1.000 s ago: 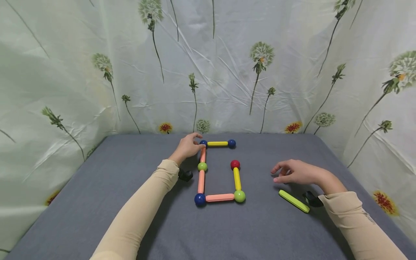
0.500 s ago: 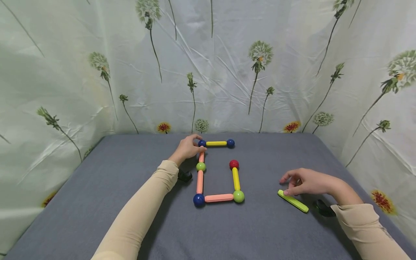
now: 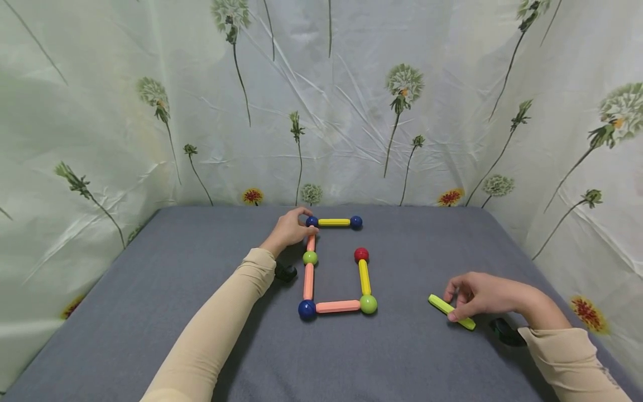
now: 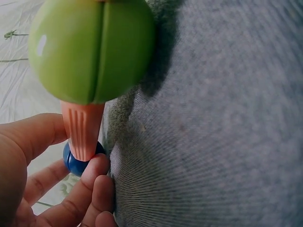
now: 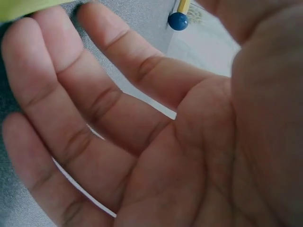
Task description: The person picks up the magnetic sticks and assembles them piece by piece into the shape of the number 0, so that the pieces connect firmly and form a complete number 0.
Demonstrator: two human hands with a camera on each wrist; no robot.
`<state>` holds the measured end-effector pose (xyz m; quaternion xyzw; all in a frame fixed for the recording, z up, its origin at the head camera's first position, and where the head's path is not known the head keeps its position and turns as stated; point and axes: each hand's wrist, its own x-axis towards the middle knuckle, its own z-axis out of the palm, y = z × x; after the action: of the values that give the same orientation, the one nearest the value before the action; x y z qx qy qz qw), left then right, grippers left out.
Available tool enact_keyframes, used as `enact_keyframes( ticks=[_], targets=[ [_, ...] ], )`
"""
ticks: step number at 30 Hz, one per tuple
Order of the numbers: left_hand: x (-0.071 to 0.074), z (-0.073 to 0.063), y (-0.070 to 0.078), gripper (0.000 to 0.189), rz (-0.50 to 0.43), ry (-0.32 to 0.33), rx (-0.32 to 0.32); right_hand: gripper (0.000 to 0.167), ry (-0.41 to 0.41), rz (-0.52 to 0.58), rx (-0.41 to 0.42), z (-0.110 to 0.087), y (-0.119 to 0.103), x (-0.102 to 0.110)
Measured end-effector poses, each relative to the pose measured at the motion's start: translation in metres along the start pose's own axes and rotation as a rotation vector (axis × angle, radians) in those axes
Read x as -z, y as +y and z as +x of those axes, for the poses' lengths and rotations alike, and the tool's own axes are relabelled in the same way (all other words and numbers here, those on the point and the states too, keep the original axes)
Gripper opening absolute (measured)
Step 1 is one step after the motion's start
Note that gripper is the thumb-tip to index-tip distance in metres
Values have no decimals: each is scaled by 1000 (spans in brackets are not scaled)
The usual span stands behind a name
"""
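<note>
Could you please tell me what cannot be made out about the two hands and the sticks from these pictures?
- Head view: the right hand covers the middle of the lime stick; how firmly it is pinched is unclear.
- Right wrist view: the palm fills the frame, and the stick is cut off at the top edge.
- Left wrist view: the green ball is blurred, and the left hand hides most of the blue ball.

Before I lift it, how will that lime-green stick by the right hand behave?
The lime-green stick looks rigid, so probably no flop. It seems flat-sided, unlikely to roll on the grey cloth. The right hand fingers already pinch it; likely light.
</note>
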<state>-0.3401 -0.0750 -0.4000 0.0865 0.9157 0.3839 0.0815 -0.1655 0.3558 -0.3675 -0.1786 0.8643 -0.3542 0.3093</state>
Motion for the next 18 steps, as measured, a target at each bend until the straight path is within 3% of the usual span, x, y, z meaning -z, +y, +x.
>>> enact_keyframes(
  ticks=[18],
  targets=[
    [1, 1, 3, 49, 39, 4, -10, 12, 9, -30, -12, 4, -1, -1]
  ],
)
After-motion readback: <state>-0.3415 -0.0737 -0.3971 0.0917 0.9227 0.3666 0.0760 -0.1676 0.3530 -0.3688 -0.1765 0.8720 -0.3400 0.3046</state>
